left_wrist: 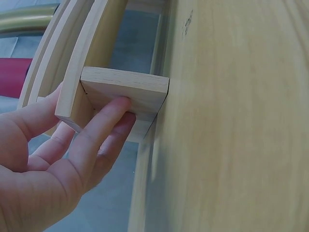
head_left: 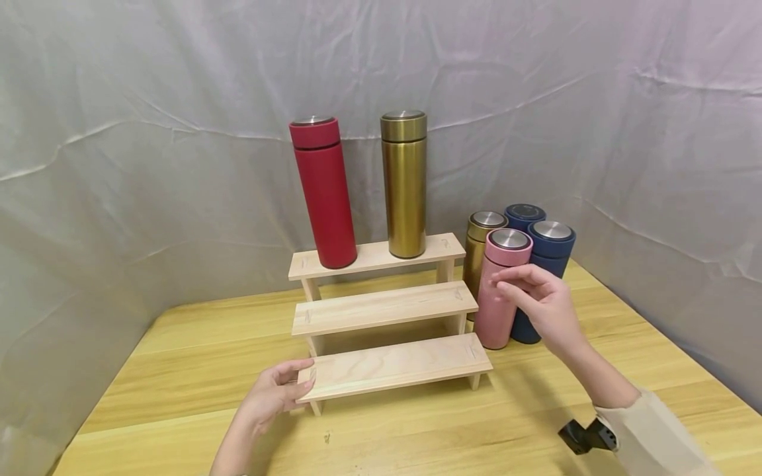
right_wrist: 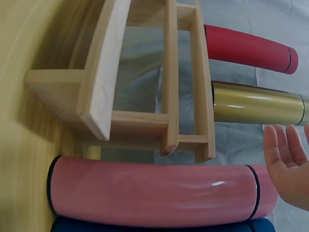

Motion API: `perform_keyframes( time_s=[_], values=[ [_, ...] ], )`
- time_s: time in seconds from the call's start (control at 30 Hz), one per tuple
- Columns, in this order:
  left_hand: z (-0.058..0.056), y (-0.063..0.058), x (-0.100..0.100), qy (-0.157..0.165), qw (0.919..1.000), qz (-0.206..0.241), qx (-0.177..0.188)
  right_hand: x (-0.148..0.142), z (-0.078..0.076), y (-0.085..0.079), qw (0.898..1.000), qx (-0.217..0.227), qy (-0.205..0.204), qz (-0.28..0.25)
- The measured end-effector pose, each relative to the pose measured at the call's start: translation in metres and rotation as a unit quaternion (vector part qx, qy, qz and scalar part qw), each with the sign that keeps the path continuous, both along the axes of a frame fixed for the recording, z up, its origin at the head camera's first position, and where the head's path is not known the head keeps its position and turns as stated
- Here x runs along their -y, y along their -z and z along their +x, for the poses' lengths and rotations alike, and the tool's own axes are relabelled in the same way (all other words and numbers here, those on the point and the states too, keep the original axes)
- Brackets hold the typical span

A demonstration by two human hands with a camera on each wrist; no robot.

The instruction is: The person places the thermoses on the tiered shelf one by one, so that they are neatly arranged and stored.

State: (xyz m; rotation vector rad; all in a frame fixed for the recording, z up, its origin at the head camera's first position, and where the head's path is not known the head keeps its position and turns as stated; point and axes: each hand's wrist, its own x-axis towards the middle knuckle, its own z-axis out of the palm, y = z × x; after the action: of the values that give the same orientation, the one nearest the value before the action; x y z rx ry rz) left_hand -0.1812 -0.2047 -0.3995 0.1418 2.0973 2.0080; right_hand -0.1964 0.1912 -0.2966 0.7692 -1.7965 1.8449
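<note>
A three-step wooden display stand (head_left: 393, 367) stands on the table, its steps rising toward the back. At the left end of the lowest step my left hand (head_left: 270, 396) grips the stand; the left wrist view shows fingertips (left_wrist: 118, 104) against its side support. On the top step a red thermos bottle (head_left: 326, 198) and a gold thermos bottle (head_left: 406, 198) stand upright. My right hand (head_left: 548, 307) is in front of the pink thermos bottle (head_left: 494, 311), fingers loosely bent and holding nothing. In the right wrist view the hand (right_wrist: 289, 169) appears near that bottle's lid end.
Behind the pink bottle, right of the stand, are another gold bottle (head_left: 474, 258) and two blue bottles, the nearer blue bottle (head_left: 550, 251) partly covered by the right hand. Grey cloth (head_left: 208, 198) hangs around the wooden table (head_left: 178, 370).
</note>
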Motion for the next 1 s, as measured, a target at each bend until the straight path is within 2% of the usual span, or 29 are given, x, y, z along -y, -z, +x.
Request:
perform_keyframes(
  time_s=[0.17,0.43,0.53,0.6,0.63,0.67,0.7,0.77,0.8,0.83,0.87,0.9,0.93,1.0],
  values=[
    [0.0,0.0,0.0,-0.001,1.0,0.0,0.001,-0.01,0.003,0.006,1.0,-0.011,-0.008,-0.004],
    [0.0,0.0,0.0,-0.004,0.9999,-0.012,-0.004,-0.026,0.005,0.019,0.999,-0.03,0.002,0.016],
    [0.001,0.0,0.0,-0.005,0.9999,-0.013,-0.006,-0.033,0.003,0.029,0.999,-0.013,0.02,0.023],
    [0.001,0.0,0.0,-0.006,0.9999,-0.014,-0.008,-0.056,-0.019,0.061,1.0,-0.014,0.004,0.008],
    [0.002,0.0,0.0,-0.005,0.9999,-0.014,-0.009,-0.058,-0.019,0.064,1.0,-0.005,0.017,0.006],
    [0.002,0.0,-0.001,-0.005,0.9999,-0.013,-0.01,-0.071,-0.03,0.08,1.0,-0.002,0.019,0.006],
    [0.002,0.0,-0.001,-0.005,0.9999,-0.013,-0.009,-0.074,-0.031,0.083,1.0,-0.005,0.004,-0.005],
    [0.001,0.001,-0.001,-0.004,0.9999,-0.012,-0.01,-0.095,-0.049,0.108,1.0,-0.019,-0.011,-0.012],
    [0.001,0.001,0.0,-0.004,0.9999,-0.012,-0.01,-0.099,-0.05,0.11,1.0,-0.015,0.002,-0.004],
    [0.001,0.001,0.0,-0.004,0.9999,-0.012,-0.01,-0.092,-0.04,0.097,1.0,-0.015,0.0,-0.007],
    [0.001,0.001,0.0,-0.004,0.9999,-0.013,-0.011,-0.102,-0.048,0.108,1.0,-0.024,-0.004,-0.002],
    [0.001,0.001,0.0,-0.004,0.9999,-0.012,-0.011,-0.103,-0.047,0.106,1.0,-0.029,-0.001,0.002],
    [0.001,0.001,0.0,-0.003,0.9998,-0.012,-0.012,-0.112,-0.055,0.117,0.999,-0.032,0.021,0.017],
    [0.002,0.001,0.0,-0.003,0.9999,-0.011,-0.012,-0.106,-0.045,0.105,1.0,-0.03,0.005,-0.006]
  ],
)
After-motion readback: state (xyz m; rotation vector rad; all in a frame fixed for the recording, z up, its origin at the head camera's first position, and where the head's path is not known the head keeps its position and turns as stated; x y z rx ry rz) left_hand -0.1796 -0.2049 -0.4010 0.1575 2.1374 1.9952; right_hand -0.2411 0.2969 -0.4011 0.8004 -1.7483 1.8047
